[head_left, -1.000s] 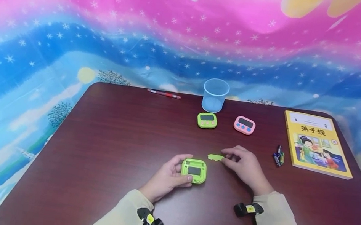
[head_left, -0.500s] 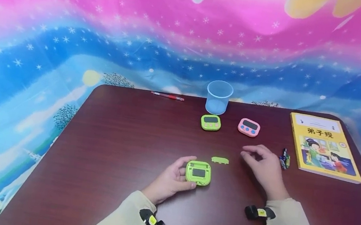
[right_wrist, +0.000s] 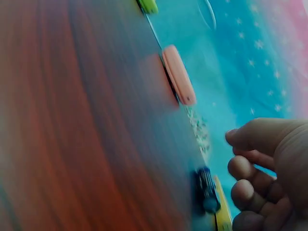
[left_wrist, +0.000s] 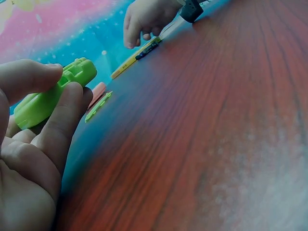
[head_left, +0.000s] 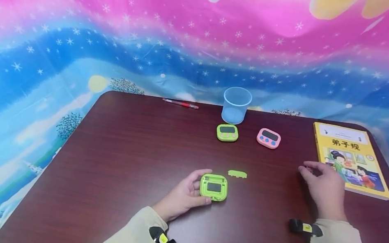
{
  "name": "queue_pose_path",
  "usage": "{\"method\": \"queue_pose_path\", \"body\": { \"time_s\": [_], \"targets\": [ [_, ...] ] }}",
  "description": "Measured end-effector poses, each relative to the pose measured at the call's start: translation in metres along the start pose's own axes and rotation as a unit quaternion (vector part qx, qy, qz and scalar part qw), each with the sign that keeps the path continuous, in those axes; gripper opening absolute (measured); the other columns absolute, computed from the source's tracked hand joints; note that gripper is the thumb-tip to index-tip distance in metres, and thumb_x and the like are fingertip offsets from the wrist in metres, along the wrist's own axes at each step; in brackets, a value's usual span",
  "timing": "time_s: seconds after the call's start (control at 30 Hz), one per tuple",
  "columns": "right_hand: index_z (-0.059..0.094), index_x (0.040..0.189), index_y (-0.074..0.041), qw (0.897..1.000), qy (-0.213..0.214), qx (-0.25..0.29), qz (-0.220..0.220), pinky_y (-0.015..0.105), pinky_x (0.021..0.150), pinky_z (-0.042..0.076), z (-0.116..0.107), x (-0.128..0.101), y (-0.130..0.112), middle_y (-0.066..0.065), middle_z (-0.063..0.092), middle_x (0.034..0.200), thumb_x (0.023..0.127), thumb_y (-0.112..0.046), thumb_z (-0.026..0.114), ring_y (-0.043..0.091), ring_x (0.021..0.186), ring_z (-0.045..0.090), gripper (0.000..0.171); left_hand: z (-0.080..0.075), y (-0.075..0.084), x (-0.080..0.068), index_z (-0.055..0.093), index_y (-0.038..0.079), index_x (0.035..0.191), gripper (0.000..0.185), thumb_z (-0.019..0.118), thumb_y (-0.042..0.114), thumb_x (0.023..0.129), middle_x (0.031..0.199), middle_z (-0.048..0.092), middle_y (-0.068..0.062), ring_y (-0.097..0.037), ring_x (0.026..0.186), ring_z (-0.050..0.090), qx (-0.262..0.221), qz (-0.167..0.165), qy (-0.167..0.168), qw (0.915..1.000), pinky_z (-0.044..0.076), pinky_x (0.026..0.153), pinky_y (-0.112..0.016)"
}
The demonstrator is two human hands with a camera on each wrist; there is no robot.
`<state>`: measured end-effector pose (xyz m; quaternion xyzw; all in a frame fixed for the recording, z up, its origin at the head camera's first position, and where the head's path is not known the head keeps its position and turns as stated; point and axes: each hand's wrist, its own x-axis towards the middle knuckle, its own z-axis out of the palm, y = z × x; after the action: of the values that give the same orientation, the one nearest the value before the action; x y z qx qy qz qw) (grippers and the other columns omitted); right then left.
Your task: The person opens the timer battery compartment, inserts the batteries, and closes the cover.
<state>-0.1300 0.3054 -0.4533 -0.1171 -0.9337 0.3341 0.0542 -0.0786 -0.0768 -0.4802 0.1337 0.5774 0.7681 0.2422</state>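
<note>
My left hand grips a green digital timer, its back facing up and the battery compartment uncovered. The thumb lies on the near edge in the head view. A flat green battery cover lies on the table just right of the timer. My right hand hovers at the small batteries, fingers loosely bent and nothing visible between them. It hides most of the batteries in the head view; in the right wrist view, dark batteries lie a little apart from the fingertips.
A yellow book lies behind and right of the right hand. Farther back are another green timer, a pink timer, a blue translucent cup and a red pen. A patterned cloth hangs behind the table.
My right hand has let go of the battery cover, leaving it on the table, and moved right to the batteries. The left hand keeps holding the green timer.
</note>
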Motion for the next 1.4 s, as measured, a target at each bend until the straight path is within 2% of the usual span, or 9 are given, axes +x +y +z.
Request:
{"method": "queue_pose_path", "body": {
  "time_s": [0.17, 0.33, 0.5, 0.73, 0.87, 1.0, 1.13, 1.3, 1.4],
  "targets": [
    [0.065, 0.128, 0.002, 0.999, 0.002, -0.008, 0.035, 0.033, 0.069, 0.045, -0.009, 0.002, 0.010, 0.026, 0.068, 0.112, 0.099, -0.035, 0.062, 0.037, 0.099, 0.060, 0.047, 0.001, 0.000, 0.000, 0.026, 0.004, 0.156, 0.084, 0.066, -0.016, 0.085, 0.137, 0.056, -0.027, -0.027, 0.116, 0.065, 0.006, -0.001, 0.002, 1.0000, 0.053, 0.099, -0.035],
    [0.064, 0.128, 0.005, 0.998, -0.014, -0.019, 0.054, 0.033, 0.069, 0.043, -0.015, 0.001, 0.013, 0.028, 0.068, 0.112, 0.099, -0.031, 0.063, 0.039, 0.101, 0.059, 0.047, 0.000, -0.001, 0.000, 0.027, 0.005, 0.156, 0.083, 0.067, -0.015, 0.085, 0.137, 0.056, -0.027, -0.028, 0.116, 0.065, 0.009, -0.003, 0.003, 0.9999, 0.053, 0.099, -0.035],
    [0.066, 0.122, 0.006, 0.998, -0.019, -0.031, 0.045, 0.031, 0.065, 0.046, -0.016, 0.000, 0.009, 0.025, 0.071, 0.105, 0.097, -0.027, 0.067, 0.034, 0.090, 0.065, 0.041, 0.000, -0.001, 0.000, 0.027, 0.005, 0.156, 0.083, 0.067, -0.014, 0.085, 0.136, 0.057, -0.026, -0.028, 0.117, 0.064, 0.015, -0.002, 0.008, 0.9999, 0.053, 0.099, -0.034],
    [0.066, 0.120, 0.006, 0.996, -0.041, -0.051, 0.056, 0.042, 0.071, 0.047, -0.018, -0.001, 0.007, 0.030, 0.065, 0.115, 0.096, -0.025, 0.067, 0.042, 0.098, 0.054, 0.040, 0.001, -0.001, 0.000, 0.026, 0.005, 0.156, 0.084, 0.067, -0.015, 0.085, 0.137, 0.056, -0.027, -0.027, 0.118, 0.064, 0.015, 0.004, 0.005, 0.9999, 0.053, 0.099, -0.034],
    [0.065, 0.122, 0.008, 0.995, -0.057, -0.055, 0.061, 0.047, 0.072, 0.050, -0.018, -0.001, 0.006, 0.032, 0.062, 0.119, 0.095, -0.022, 0.066, 0.044, 0.100, 0.052, 0.040, 0.001, -0.001, 0.000, 0.026, 0.005, 0.156, 0.084, 0.067, -0.015, 0.085, 0.137, 0.056, -0.027, -0.026, 0.117, 0.064, 0.015, 0.003, 0.005, 0.9999, 0.053, 0.099, -0.034],
    [0.065, 0.124, 0.006, 0.997, -0.063, -0.031, 0.039, 0.039, 0.069, 0.049, -0.011, -0.004, 0.000, 0.028, 0.066, 0.113, 0.097, -0.025, 0.065, 0.038, 0.095, 0.056, 0.041, 0.001, -0.001, 0.000, 0.027, 0.005, 0.156, 0.083, 0.067, -0.014, 0.086, 0.137, 0.057, -0.026, -0.026, 0.117, 0.064, 0.018, -0.001, 0.007, 0.9998, 0.053, 0.099, -0.033],
    [0.066, 0.124, 0.003, 0.996, -0.092, 0.020, -0.001, 0.031, 0.067, 0.051, 0.004, -0.011, -0.021, 0.019, 0.071, 0.104, 0.097, -0.026, 0.065, 0.027, 0.085, 0.062, 0.040, 0.001, -0.001, 0.000, 0.028, 0.006, 0.156, 0.083, 0.068, -0.013, 0.086, 0.136, 0.057, -0.025, -0.027, 0.117, 0.064, 0.022, -0.004, 0.010, 0.9997, 0.053, 0.099, -0.033],
    [0.070, 0.115, 0.001, 0.991, -0.103, 0.056, -0.058, 0.028, 0.063, 0.055, 0.023, -0.026, -0.058, 0.011, 0.072, 0.092, 0.093, -0.017, 0.067, 0.021, 0.074, 0.065, 0.029, 0.002, 0.000, 0.000, 0.027, 0.006, 0.156, 0.083, 0.068, -0.013, 0.086, 0.136, 0.057, -0.025, -0.026, 0.117, 0.064, 0.023, -0.002, 0.007, 0.9997, 0.053, 0.099, -0.034],
    [0.072, 0.108, -0.001, 0.988, -0.114, 0.054, -0.085, 0.028, 0.063, 0.054, 0.034, -0.033, -0.070, 0.007, 0.070, 0.085, 0.090, -0.014, 0.068, 0.019, 0.071, 0.062, 0.023, 0.001, 0.000, 0.000, 0.027, 0.006, 0.156, 0.083, 0.067, -0.013, 0.086, 0.136, 0.057, -0.026, -0.025, 0.115, 0.065, 0.022, 0.000, 0.004, 0.9998, 0.053, 0.099, -0.034]
  ]
}}
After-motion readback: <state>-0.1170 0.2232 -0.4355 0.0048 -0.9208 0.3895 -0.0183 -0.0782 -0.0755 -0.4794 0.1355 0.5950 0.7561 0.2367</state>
